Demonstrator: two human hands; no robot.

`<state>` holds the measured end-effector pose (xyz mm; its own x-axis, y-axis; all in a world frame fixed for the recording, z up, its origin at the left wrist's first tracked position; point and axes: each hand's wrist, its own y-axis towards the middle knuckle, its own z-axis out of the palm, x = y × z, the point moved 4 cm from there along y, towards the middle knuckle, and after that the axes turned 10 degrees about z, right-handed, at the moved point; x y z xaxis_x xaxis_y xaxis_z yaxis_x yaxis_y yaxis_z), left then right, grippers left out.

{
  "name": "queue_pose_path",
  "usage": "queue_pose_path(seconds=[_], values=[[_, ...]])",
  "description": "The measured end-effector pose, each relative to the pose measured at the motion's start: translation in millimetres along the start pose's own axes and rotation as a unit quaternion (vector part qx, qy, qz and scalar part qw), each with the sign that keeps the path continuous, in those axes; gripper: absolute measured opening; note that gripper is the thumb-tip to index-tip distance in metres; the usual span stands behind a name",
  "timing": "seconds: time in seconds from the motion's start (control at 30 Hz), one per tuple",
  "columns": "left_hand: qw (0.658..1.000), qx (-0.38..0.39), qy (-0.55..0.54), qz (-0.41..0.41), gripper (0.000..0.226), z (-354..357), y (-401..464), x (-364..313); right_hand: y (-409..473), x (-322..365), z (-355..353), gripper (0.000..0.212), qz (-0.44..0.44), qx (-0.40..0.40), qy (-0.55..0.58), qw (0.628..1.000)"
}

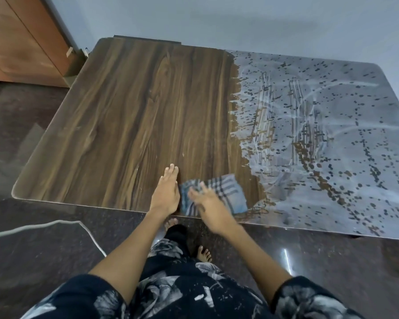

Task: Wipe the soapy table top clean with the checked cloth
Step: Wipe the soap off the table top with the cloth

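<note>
Item: checked cloth (226, 192). Blue-grey with dark checks, folded into a flat pad. It lies on the table top (129, 116) close to the near edge, at about 6 o'clock of the surface, just left of the soap line.

Handling, as judged: soft, limp and light, probably damp, so it will bunch or unfold if dragged by one corner. Best taken with a flat palm across the middle of the pad, fingers spread toward its far edge, pressing down so the whole face sweeps. On a wet laminate top it should slide easily, so steady pressure matters more than grip.

Right hand (207, 203): blurred, fingers spread and nearly straight, over the near-left part of the cloth. Whether it presses on the cloth or hovers just above cannot be told. It pinches nothing.

Left hand (167, 192): flat on bare wood just beside the cloth at its 9 o'clock, fingers straight and together, holding nothing.

Soapy film (320, 134): pale, streaked and speckled, covering the table from about 12 through 3 to 5 o'clock. The left part shows clean wood grain. Roughly half of the job appears left.
</note>
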<state>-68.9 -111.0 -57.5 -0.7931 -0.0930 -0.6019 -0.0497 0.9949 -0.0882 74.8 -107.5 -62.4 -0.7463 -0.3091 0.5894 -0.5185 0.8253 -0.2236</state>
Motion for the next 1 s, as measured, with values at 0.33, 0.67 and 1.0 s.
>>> queue_pose_path(seconds=[0.33, 0.67, 1.0], values=[[0.998, 0.029, 0.039, 0.034, 0.047, 2.4, 34.5, -6.5, -19.1, -66.4, -52.5, 0.043, 0.028, 0.052, 0.068, 0.996], [0.992, 0.055, 0.073, 0.087, 0.049, 0.0, 88.0, -10.6, 48.1, -23.9, -48.8, 0.048, 0.067, -0.012, 0.05, 0.996], [0.992, 0.047, 0.077, 0.091, 0.048, 5.8, 119.2, -21.7, 24.5, -97.4, -98.5, 0.053, 0.1, -0.01, 0.082, 0.992]])
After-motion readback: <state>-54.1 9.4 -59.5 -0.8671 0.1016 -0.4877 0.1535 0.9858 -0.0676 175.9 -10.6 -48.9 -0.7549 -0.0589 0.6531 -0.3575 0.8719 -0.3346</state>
